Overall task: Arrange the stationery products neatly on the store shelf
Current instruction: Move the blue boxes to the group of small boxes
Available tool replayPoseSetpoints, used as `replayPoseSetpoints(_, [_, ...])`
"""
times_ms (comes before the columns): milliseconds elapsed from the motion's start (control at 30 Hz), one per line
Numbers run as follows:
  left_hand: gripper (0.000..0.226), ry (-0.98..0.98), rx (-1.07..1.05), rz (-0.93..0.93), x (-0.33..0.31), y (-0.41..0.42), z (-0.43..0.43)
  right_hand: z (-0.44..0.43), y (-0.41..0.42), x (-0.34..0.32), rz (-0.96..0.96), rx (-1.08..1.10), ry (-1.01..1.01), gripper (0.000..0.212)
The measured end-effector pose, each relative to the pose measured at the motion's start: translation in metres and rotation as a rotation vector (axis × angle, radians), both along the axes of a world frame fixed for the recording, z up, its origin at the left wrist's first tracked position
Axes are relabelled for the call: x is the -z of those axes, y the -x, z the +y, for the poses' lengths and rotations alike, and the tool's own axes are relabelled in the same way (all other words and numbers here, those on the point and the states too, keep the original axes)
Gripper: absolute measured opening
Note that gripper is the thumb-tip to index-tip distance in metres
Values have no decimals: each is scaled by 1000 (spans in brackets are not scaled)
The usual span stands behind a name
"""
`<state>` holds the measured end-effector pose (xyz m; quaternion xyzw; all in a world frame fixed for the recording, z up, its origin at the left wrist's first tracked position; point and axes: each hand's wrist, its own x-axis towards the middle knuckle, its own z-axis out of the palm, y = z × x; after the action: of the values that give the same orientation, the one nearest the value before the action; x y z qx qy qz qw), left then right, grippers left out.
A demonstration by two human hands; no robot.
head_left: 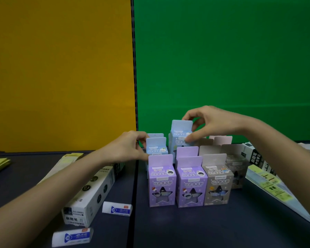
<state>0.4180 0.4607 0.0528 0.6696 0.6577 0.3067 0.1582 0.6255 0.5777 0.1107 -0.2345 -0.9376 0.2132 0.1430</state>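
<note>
— Cartons first: where do they stand?
— Small cardboard cartons with star-shaped windows are grouped in rows on the dark table [222,228], right of its seam. In the front row a purple carton [162,185] stands beside a second purple carton [191,187], with a grey carton [217,187] against that one.
— And the hands?
— The right hand [211,122] comes in from the right. Its fingers [191,112] and thumb pinch the top of a raised pale blue carton [180,138], which sits higher than the rest. Its base is hidden behind a purple tab, so I cannot tell whether it rests on anything. The left hand [129,149] curls thumb and fingers on the left side of a lower pale blue carton [157,149], just behind the purple row.
— Around them?
— A long white box with black dots [89,199] lies left of the seam, partly under the left forearm. A white eraser with a blue label [117,209] lies by its near end, and another white eraser [72,237] nearer still. Flat yellow-and-blue packs [268,183] fan out at the right.
</note>
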Motion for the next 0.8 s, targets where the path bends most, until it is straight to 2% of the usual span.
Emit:
replayPoseSetpoints(200, [28, -78, 6, 89, 7, -1, 4, 9, 8, 8, -99, -23, -32, 31])
replayPoseSetpoints(333, [30, -137, -8, 248, 3, -3, 4, 10, 13, 9, -152, -28, -69, 28])
replayPoseSetpoints(800, [33, -143, -54, 394, -6, -2, 7, 10, 23, 14, -272, -40, -208, 29])
